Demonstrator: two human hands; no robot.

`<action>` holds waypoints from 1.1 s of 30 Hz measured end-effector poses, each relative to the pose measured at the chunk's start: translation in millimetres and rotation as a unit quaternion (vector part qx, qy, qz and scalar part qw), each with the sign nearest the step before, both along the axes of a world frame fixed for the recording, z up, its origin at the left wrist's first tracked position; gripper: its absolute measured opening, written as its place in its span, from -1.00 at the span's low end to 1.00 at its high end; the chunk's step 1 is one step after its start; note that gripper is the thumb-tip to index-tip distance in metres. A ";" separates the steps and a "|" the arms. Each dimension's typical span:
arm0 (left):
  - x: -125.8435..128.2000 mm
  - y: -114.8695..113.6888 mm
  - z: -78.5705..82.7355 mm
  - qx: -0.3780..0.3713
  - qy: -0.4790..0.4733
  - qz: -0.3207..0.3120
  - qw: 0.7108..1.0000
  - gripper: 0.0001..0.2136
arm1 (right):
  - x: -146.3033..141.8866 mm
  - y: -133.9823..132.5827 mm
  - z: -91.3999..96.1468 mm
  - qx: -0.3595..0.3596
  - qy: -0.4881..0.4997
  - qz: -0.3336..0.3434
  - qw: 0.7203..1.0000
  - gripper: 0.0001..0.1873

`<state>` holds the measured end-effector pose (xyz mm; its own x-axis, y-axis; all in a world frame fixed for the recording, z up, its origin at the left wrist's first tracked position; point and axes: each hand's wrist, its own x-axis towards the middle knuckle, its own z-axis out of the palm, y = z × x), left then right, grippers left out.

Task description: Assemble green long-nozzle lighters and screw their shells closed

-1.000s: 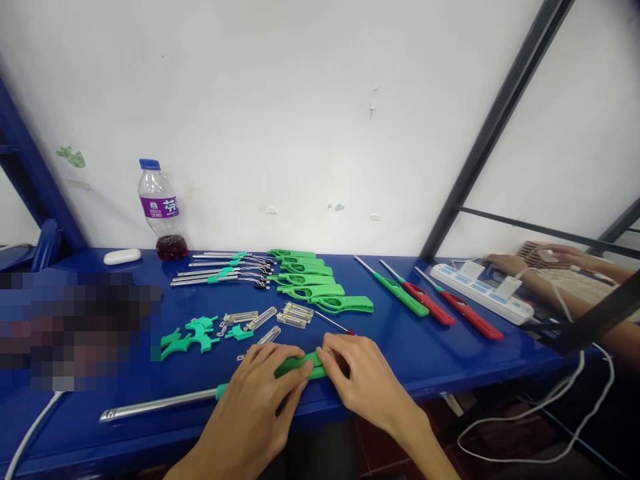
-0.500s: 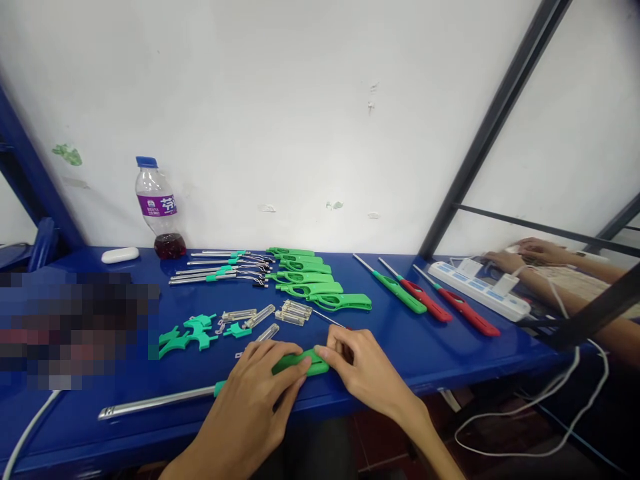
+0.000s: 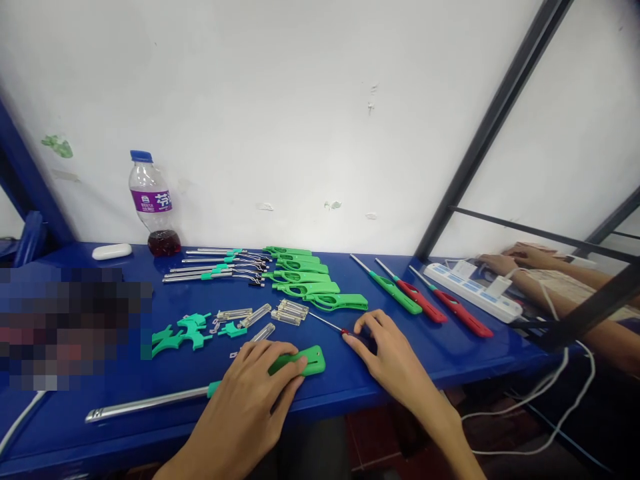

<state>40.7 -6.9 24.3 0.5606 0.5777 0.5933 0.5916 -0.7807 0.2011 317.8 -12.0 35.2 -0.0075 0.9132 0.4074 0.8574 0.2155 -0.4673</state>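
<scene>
The left hand (image 3: pixel 250 397) lies on the long lighter (image 3: pixel 306 362) at the near edge of the bench (image 3: pixel 450 350). Its fingers are curled over the green handle and press it flat. The metal tube extends to the left. The right hand (image 3: pixel 393 353) rests to the right, apart from the lighter. Its fingers are loosely open, with thumb and forefinger tips at the red end of a small screwdriver (image 3: pixel 325 323). A closed grip on it is not visible. Green handle shells (image 3: pixel 320 290) lie behind.

Bare blue tabletop (image 3: pixel 440 350) lies right of the right hand (image 3: pixel 387 353); green handle shells (image 3: pixel 313 283) crowd behind.
</scene>
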 end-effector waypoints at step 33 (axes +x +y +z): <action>1.2 -0.8 4.6 -0.005 0.067 -0.006 0.998 -0.56 | -54.6 -2.8 63.0 0.157 0.245 0.118 0.949 -0.83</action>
